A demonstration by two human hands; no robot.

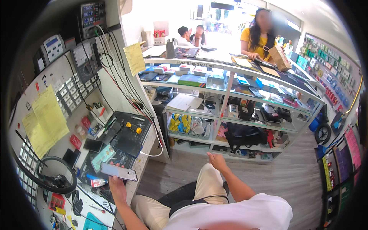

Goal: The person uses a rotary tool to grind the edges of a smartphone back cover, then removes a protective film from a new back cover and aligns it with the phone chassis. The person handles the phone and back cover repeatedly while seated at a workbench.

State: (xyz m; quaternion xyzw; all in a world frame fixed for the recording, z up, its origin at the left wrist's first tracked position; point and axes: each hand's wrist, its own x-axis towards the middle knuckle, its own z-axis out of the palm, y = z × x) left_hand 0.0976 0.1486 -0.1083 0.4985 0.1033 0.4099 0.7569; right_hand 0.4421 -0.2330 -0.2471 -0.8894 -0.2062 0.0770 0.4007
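My left hand holds a smartphone at the near edge of the cluttered workbench, above a black work mat. Just beyond it lie a pale blue flat item, a dark phone and a black device with a white cable plugged in. A white tube is beside the hand, and a yellow tool sits farther back. My right hand hangs above my knee with its fingers loosely curled; I see nothing in it.
A ring-shaped lamp stands at the left. Ahead, a glass display counter holds boxes and bags. A person in yellow stands behind it with a paper bag; two others are farther back. A wheel and racks line the right side.
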